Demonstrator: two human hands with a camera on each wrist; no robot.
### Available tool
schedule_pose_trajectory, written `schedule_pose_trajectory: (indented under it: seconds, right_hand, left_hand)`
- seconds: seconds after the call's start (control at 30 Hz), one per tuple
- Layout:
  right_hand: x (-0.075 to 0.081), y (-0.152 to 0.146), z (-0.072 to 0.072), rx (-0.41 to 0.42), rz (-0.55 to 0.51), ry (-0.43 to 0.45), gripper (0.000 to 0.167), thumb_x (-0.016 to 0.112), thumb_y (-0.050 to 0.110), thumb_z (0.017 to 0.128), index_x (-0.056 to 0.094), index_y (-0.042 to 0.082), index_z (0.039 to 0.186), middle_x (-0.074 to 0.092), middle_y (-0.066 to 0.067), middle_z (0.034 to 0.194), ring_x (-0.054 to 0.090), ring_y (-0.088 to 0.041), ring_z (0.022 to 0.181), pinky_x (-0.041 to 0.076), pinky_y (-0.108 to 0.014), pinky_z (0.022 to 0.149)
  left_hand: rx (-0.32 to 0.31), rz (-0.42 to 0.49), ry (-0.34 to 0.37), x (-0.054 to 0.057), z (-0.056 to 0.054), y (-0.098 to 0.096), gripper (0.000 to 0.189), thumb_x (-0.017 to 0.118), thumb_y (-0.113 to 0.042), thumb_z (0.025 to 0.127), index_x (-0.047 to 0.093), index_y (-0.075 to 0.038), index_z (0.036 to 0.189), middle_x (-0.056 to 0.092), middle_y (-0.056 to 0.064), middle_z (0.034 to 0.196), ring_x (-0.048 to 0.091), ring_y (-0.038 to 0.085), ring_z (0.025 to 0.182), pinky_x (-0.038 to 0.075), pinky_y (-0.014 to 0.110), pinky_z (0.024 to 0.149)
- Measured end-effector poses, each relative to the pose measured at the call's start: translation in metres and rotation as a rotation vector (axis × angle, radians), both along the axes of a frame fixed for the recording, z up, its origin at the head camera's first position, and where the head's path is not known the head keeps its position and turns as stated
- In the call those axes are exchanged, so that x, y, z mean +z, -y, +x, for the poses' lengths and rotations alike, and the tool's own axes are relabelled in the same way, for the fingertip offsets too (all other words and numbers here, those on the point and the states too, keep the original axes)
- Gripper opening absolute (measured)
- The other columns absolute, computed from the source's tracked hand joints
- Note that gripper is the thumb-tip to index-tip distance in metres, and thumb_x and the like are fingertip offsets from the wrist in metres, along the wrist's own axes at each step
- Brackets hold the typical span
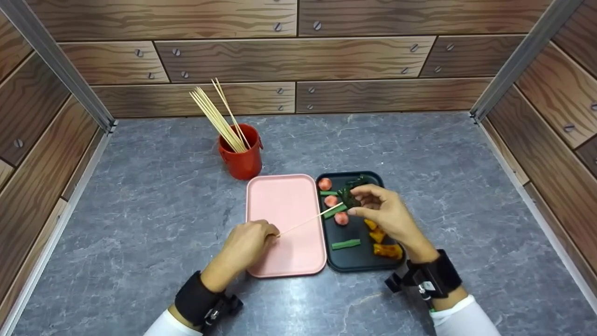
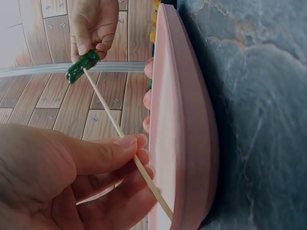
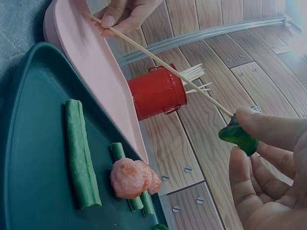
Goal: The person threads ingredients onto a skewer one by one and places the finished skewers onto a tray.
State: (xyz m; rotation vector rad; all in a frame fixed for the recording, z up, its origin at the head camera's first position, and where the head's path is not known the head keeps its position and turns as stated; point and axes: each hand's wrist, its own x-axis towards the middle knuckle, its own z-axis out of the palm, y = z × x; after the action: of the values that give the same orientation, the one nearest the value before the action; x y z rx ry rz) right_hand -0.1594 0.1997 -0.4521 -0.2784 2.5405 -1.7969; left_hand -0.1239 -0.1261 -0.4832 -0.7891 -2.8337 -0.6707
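Note:
My left hand (image 1: pixel 252 242) pinches a thin wooden skewer (image 1: pixel 303 224) between thumb and fingers, low over the pink tray (image 1: pixel 280 200). The skewer slants up to the right. At its far end, my right hand (image 1: pixel 387 212) holds a glossy dark green vegetable piece (image 3: pixel 240 136) between thumb and fingers, above the dark tray (image 1: pixel 359 269). In the right wrist view the skewer's tip meets this piece; whether it has gone in, I cannot tell. Below the right hand lie pink balls (image 1: pixel 341 218), green strips (image 1: pixel 346 244) and yellow-orange chunks (image 1: pixel 388 251).
A red bucket (image 1: pixel 242 163) with several wooden skewers (image 1: pixel 212 116) leaning in it stands behind the pink tray's left corner. Both trays sit side by side on a grey marbled table (image 1: pixel 154 196). Wood-patterned walls (image 1: pixel 298 58) enclose the back and sides.

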Motion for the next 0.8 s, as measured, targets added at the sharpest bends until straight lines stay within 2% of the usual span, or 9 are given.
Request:
schedule_pose_trajectory:
  seconds: [0.13, 0.3, 0.43, 0.63, 0.8]
  right_hand:
    - [0.0006, 0.0010, 0.0011, 0.011, -0.022, -0.031, 0.038, 0.083, -0.008, 0.082, 0.071, -0.011, 0.118, 0.070, 0.006, 0.099, 0.065, -0.003, 0.090, 0.058, -0.015, 0.081]
    - [0.0023, -0.0012, 0.0017, 0.009, -0.039, -0.013, 0.038, 0.082, -0.008, 0.084, 0.071, -0.012, 0.119, 0.070, 0.011, 0.098, 0.066, -0.003, 0.092, 0.058, -0.014, 0.084]
    - [0.0031, -0.0022, 0.0027, -0.017, -0.037, 0.004, 0.037, 0.082, -0.006, 0.084, 0.071, -0.011, 0.119, 0.069, 0.009, 0.096, 0.066, -0.003, 0.090, 0.059, -0.015, 0.081]
    - [0.0033, 0.0020, 0.0043, -0.029, -0.053, -0.027, 0.037, 0.082, -0.010, 0.082, 0.070, -0.013, 0.116, 0.069, 0.004, 0.093, 0.066, -0.004, 0.084, 0.059, -0.016, 0.076]
    - [0.0039, 0.0073, 0.0073, -0.054, -0.102, -0.052, 0.036, 0.081, -0.015, 0.080, 0.070, -0.014, 0.114, 0.070, 0.007, 0.090, 0.067, -0.005, 0.082, 0.059, -0.016, 0.075]
  left_hand:
    - [0.003, -0.014, -0.022, 0.0006, 0.0006, 0.0002, 0.004, 0.081, -0.007, 0.087, 0.079, -0.010, 0.089, 0.075, 0.005, 0.083, 0.074, 0.025, 0.079, 0.060, 0.044, 0.069]
    - [-0.005, -0.004, -0.048, 0.0009, 0.0004, 0.0006, 0.004, 0.080, -0.007, 0.089, 0.079, -0.011, 0.088, 0.074, 0.004, 0.081, 0.074, 0.024, 0.077, 0.060, 0.042, 0.068]
    - [-0.016, 0.016, -0.054, 0.0004, 0.0002, 0.0000, 0.005, 0.077, -0.006, 0.090, 0.079, -0.010, 0.087, 0.076, 0.004, 0.081, 0.075, 0.022, 0.078, 0.061, 0.041, 0.069]
    - [-0.017, 0.019, -0.041, -0.0008, 0.0004, -0.0009, 0.005, 0.078, -0.006, 0.089, 0.079, -0.010, 0.087, 0.076, 0.005, 0.081, 0.075, 0.022, 0.078, 0.061, 0.041, 0.071]
    - [-0.009, 0.003, -0.049, -0.0011, 0.0000, -0.0023, 0.006, 0.079, -0.006, 0.088, 0.078, -0.011, 0.085, 0.075, 0.004, 0.080, 0.074, 0.022, 0.077, 0.061, 0.042, 0.069]
